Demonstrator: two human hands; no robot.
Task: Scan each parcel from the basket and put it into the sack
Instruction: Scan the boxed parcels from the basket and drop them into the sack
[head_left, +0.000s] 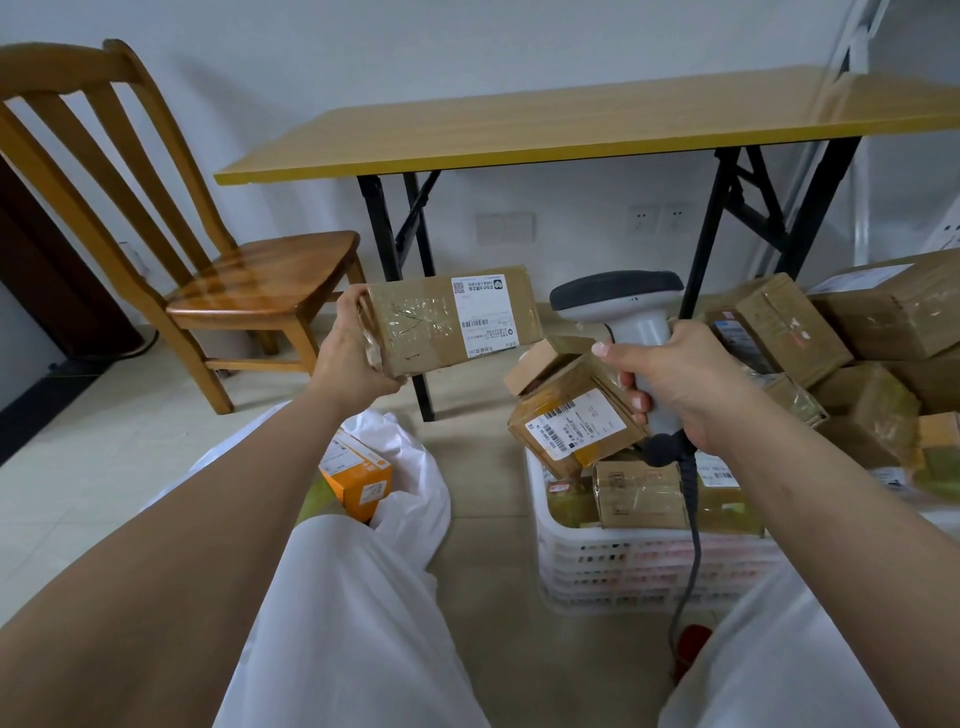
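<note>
From my feed, left hand (349, 349) grips a parcel (451, 319) above the floor, right hand (680, 382) wraps the scanner (628, 312), basket (639, 569) and sack (415, 483) on pale tiles below the yellow surface (571, 132).

Sack (415, 499) left of basket (623, 571)

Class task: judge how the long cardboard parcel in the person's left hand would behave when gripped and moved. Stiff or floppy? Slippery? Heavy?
The long cardboard parcel probably stays stiff: its edges look straight though the left hand grips only one end. Glossy tape covers much of it, so it may slip. Held level from one end, it seems fairly light.
</note>
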